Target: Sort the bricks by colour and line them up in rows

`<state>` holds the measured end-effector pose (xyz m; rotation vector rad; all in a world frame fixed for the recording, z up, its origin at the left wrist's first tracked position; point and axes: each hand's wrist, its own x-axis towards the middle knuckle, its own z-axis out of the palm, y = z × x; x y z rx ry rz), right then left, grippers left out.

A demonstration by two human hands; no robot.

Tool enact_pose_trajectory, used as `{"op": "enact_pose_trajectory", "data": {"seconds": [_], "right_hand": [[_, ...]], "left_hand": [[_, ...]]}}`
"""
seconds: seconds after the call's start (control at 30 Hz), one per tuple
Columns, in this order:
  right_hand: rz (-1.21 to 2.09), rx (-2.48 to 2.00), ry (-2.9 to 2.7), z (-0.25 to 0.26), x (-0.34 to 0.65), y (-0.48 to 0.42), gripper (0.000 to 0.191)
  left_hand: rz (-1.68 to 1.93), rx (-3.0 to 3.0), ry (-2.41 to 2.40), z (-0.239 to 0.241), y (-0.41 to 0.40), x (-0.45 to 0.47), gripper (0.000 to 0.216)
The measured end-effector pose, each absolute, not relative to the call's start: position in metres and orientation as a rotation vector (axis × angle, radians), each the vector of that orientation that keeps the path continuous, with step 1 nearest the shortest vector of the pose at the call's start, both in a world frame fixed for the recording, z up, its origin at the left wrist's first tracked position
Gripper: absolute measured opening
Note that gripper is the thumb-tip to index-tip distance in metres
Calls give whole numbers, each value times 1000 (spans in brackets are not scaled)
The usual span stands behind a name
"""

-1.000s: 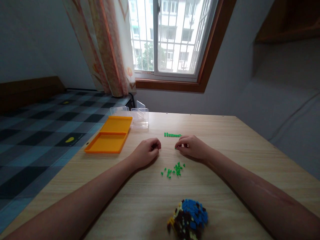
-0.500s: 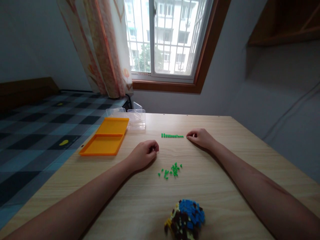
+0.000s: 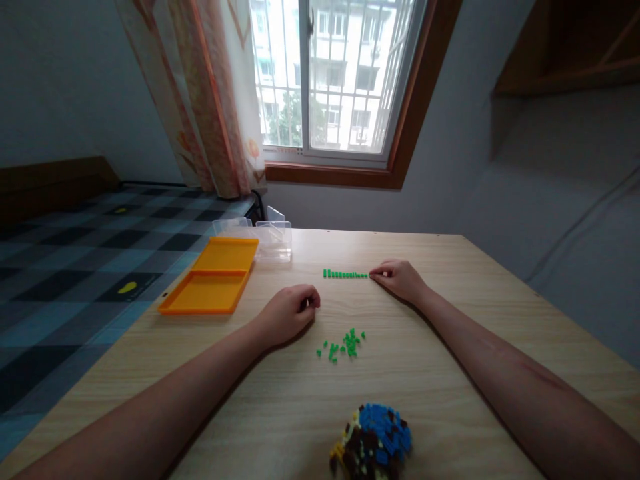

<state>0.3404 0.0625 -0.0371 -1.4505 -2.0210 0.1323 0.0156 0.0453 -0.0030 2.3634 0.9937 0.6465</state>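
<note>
Several small green toy bricks (image 3: 345, 274) stand in a straight row on the table, tallest at the left end. At the row's right end is my right hand (image 3: 400, 279), thumb and forefinger pinched on a tiny green brick that is mostly covered by the fingertips. My left hand (image 3: 290, 312) rests on the table left of the row and nearer me. Its fingers curl in to the thumb, and whatever may be between them is hidden. A loose scatter of green bricks (image 3: 351, 343) lies between my forearms.
Close to me is a heap of blue, brown, cream and yellow bricks (image 3: 383, 433). An open orange case (image 3: 197, 311) lies at the table's left edge, with clear plastic boxes (image 3: 275, 250) behind it. A bed (image 3: 100, 267) adjoins the left side; a window is beyond.
My right hand has slid slightly left, bringing its fingertips up against the row's right end. My left hand has barely shifted. The scattered bricks and the heap lie as before.
</note>
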Motion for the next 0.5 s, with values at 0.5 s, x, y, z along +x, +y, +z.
{"op": "enact_pose_trajectory", "data": {"seconds": [0.5], "right_hand": [[107, -1365, -2009, -38, 339, 60, 16]], "left_hand": [[655, 2395, 994, -3, 46, 15, 14]]}}
